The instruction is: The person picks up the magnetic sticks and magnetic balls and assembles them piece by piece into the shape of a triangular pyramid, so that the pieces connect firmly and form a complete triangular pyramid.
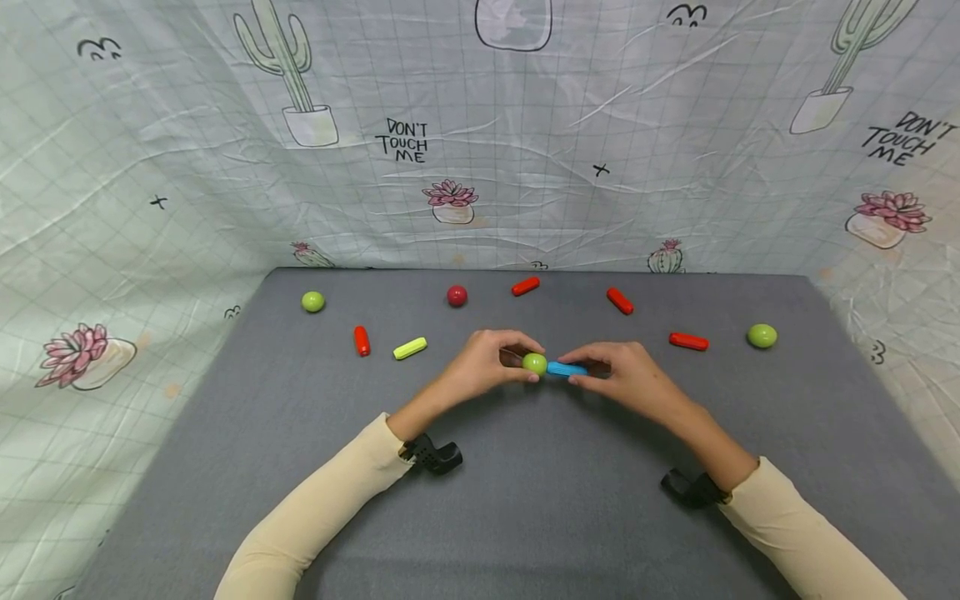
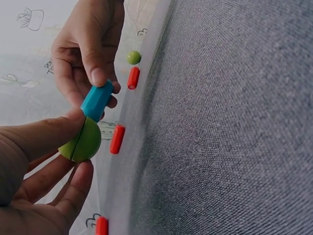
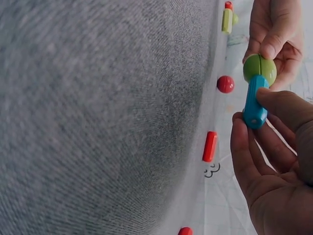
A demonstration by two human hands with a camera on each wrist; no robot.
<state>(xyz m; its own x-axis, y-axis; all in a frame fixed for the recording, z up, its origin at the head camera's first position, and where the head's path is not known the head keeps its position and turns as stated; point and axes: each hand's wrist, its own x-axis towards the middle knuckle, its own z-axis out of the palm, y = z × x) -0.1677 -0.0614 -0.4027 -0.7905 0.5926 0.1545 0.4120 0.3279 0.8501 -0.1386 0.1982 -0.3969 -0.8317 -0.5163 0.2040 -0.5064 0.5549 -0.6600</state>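
Over the middle of the table, my left hand [image 1: 487, 360] pinches a green ball [image 1: 535, 364] between thumb and fingers. A dark seam line runs round this ball [image 2: 82, 142] in the left wrist view. My right hand [image 1: 622, 375] holds a short blue ridged stick [image 1: 566, 369] by its outer end, thumb on one side and fingers on the other. The stick's inner end meets the ball's right side in the head view. In the right wrist view the blue stick [image 3: 256, 103] overlaps the lower part of the ball.
Beyond the hands on the grey table [image 1: 525, 517] lie a red ball [image 1: 457, 296], two green balls, one far left [image 1: 312, 302] and one far right [image 1: 762, 336], several red sticks [image 1: 619, 301] and a yellow-green stick [image 1: 410, 348]. A printed cloth [image 1: 540, 208] hangs behind.
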